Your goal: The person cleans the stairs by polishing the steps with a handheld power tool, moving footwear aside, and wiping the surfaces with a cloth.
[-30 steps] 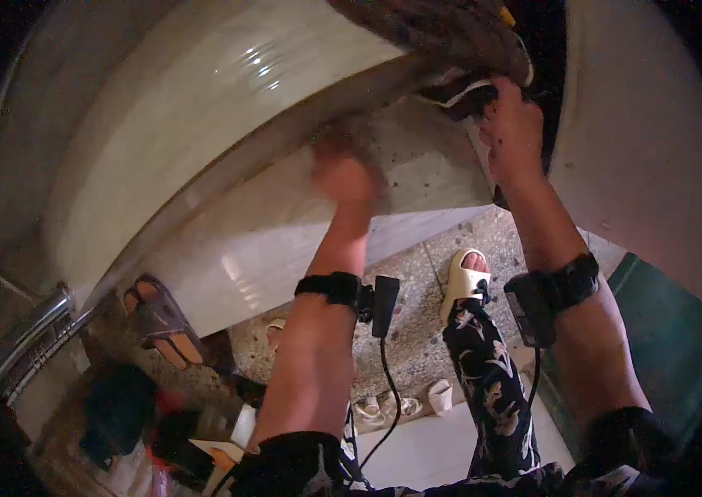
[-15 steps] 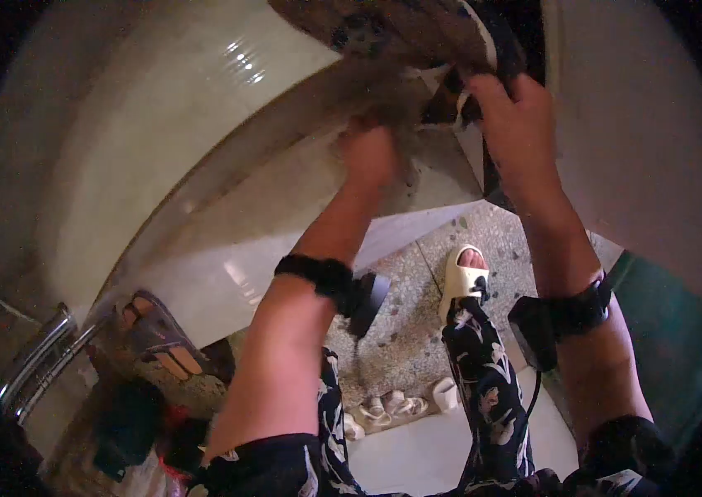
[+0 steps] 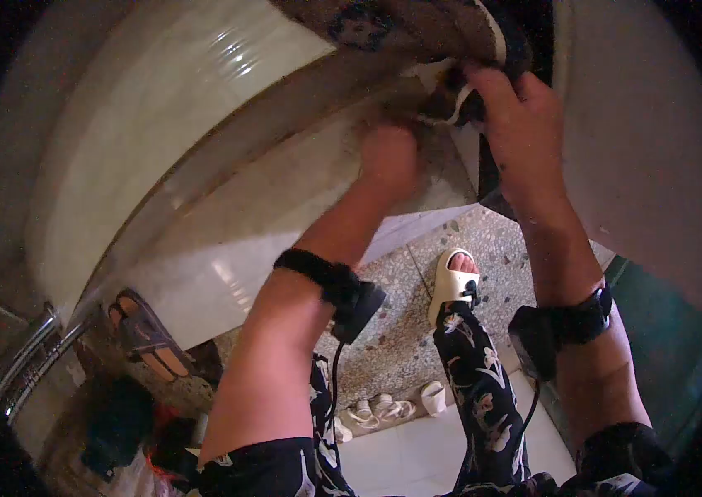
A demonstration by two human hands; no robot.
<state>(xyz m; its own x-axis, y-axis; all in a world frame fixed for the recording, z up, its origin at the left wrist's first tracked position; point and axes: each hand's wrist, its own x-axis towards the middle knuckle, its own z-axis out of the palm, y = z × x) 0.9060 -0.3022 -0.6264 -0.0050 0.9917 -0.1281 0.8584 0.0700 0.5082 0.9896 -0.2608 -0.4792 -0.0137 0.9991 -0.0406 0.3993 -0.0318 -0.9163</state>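
Observation:
A brown mat [image 3: 409,33] with a dark flower-like pattern and a pale edge lies at the top of the view, its near side lifted. My right hand [image 3: 525,132] is closed at its edge, beside a folded dark piece with a pale trim [image 3: 456,103]. My left hand [image 3: 392,153] is over the dusty step [image 3: 268,182], just below and left of that fold. Motion smears it and its fingers are hidden, so I cannot make out whether it holds anything.
A grey-brown slipper [image 3: 150,335] and a chrome rail [image 3: 32,360] are at the left. White sandals [image 3: 380,410] stand by the lower step. My foot wears a cream slide [image 3: 455,286] on the speckled floor. Green panel [image 3: 666,356] on the right; black devices [image 3: 355,306] strapped to both forearms.
My left hand has moved a little to the right and slightly down across the step. My right hand stays at the mat's edge, and the view has shifted slightly.

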